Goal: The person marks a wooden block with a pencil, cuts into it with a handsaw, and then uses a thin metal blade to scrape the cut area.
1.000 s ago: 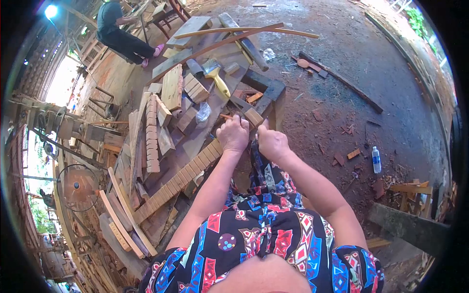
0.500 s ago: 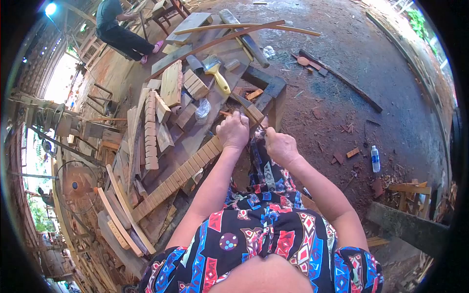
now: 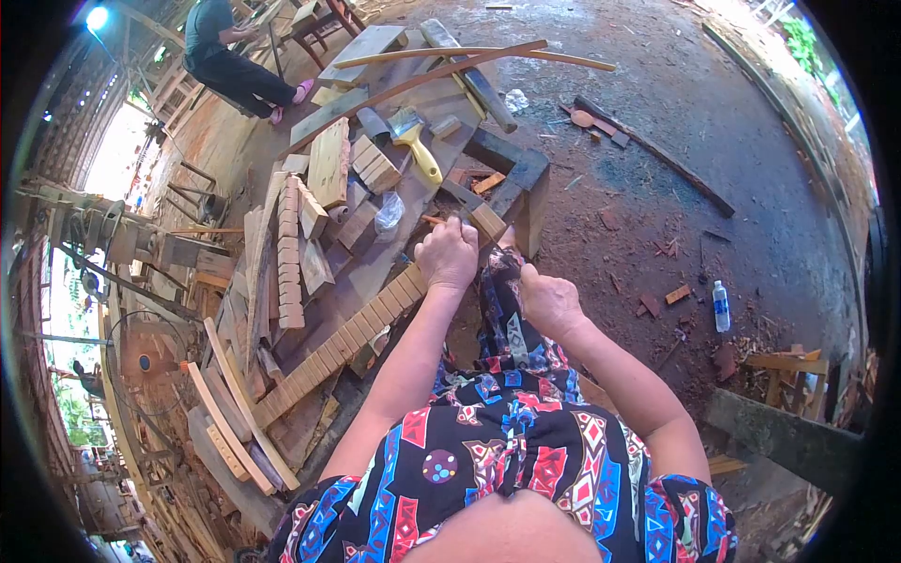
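My left hand [image 3: 447, 254] is closed over the upper end of a long notched wooden strip [image 3: 347, 333], with the tip of a brown stick [image 3: 433, 220] poking out beside its knuckles. To its right my right hand [image 3: 550, 298] is closed in a fist around the end of a thin dark tool [image 3: 495, 243], which slants up across the strip's end. Most of this tool is hidden by the fingers, so I cannot tell its kind. Past the hands, a block end [image 3: 487, 222] of the strip rests by a dark wooden frame [image 3: 530, 169].
A yellow-handled brush [image 3: 424, 159], wood blocks [image 3: 328, 159] and a plastic bag [image 3: 389, 216] lie on the bench. Curved wooden pieces [image 3: 230, 427] are at the left. A water bottle [image 3: 721, 307] stands on the littered floor. A person [image 3: 230, 61] works at the far left.
My right hand has drawn a little down and to the right, away from the strip, with the thin tool. My left hand stays in place on the strip.
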### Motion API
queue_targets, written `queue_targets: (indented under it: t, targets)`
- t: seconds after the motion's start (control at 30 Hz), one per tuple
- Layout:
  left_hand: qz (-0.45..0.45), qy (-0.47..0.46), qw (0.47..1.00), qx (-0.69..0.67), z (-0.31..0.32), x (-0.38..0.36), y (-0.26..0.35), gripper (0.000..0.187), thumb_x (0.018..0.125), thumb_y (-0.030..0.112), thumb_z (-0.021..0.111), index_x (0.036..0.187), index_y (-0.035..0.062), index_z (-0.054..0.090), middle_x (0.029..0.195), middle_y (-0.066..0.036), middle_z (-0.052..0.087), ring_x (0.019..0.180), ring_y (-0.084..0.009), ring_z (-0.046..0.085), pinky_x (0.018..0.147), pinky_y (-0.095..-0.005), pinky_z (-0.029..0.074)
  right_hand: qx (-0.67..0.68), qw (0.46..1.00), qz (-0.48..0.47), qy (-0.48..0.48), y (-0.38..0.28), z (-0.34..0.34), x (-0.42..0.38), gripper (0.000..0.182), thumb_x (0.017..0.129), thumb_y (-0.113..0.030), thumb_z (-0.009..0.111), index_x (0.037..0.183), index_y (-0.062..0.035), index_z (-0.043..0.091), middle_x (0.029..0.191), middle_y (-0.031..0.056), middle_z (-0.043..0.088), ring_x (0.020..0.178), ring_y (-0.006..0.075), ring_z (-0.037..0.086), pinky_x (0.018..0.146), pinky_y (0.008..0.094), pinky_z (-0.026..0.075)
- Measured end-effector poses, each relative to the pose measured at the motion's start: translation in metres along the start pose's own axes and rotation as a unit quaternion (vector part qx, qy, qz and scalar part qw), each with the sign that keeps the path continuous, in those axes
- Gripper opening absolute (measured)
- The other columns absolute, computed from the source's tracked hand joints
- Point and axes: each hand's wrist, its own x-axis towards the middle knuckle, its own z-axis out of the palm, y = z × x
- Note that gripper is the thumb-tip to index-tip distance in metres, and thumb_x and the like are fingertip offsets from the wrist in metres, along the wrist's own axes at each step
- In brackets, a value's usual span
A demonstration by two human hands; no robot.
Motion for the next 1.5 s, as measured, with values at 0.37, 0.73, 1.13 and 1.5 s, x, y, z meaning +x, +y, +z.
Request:
queue_targets:
  t: [0.37, 0.73, 1.13, 1.5]
  targets:
    - [0.007, 0.018, 1.0, 0.009, 0.002, 0.0, -0.001, 0.029, 0.087, 0.031, 0.043, 0.085, 0.0077, 0.06, 0.081, -0.014, 0.066, 0.076, -0.0321, 0.064, 0.071, -0.0464, 0.047, -0.011, 1.0, -0.011, 0.019, -0.009, 0.004, 0.022, 0.019, 0.081, -0.007, 0.047, 0.097, 0.0021, 0.05, 0.068, 0.0216, 0.064, 0.066, 0.038, 0.065, 0.06, 0.0475, 0.051]
    - [0.009, 0.002, 1.0, 0.01, 0.0, 0.0, -0.001, 0.03, 0.088, 0.031, 0.041, 0.087, 0.007, 0.06, 0.083, -0.015, 0.066, 0.078, -0.0334, 0.064, 0.071, -0.0486, 0.047, -0.004, 1.0, 0.008, 0.016, -0.012, 0.003, 0.02, 0.019, 0.078, -0.005, 0.051, 0.097, -0.0029, 0.053, 0.071, 0.0214, 0.064, 0.071, 0.0374, 0.066, 0.062, 0.0466, 0.052]
    - [0.012, 0.025, 1.0, 0.004, 0.003, -0.001, -0.001, 0.029, 0.086, 0.031, 0.043, 0.084, 0.0074, 0.06, 0.081, -0.014, 0.066, 0.076, -0.0328, 0.064, 0.07, -0.0481, 0.047, -0.001, 1.0, 0.003, 0.024, -0.007, 0.008, 0.016, 0.017, 0.078, -0.004, 0.051, 0.094, -0.0021, 0.05, 0.068, 0.022, 0.063, 0.067, 0.0375, 0.066, 0.059, 0.0482, 0.051]
    - [0.009, 0.018, 1.0, -0.004, 0.002, 0.0, 0.001, 0.03, 0.086, 0.03, 0.042, 0.082, 0.0071, 0.061, 0.081, -0.015, 0.066, 0.076, -0.0333, 0.064, 0.07, -0.0481, 0.047, 0.016, 0.999, 0.004, 0.043, -0.007, 0.01, 0.02, 0.013, 0.077, -0.004, 0.051, 0.09, -0.0041, 0.051, 0.07, 0.0224, 0.063, 0.069, 0.038, 0.066, 0.061, 0.0477, 0.052]
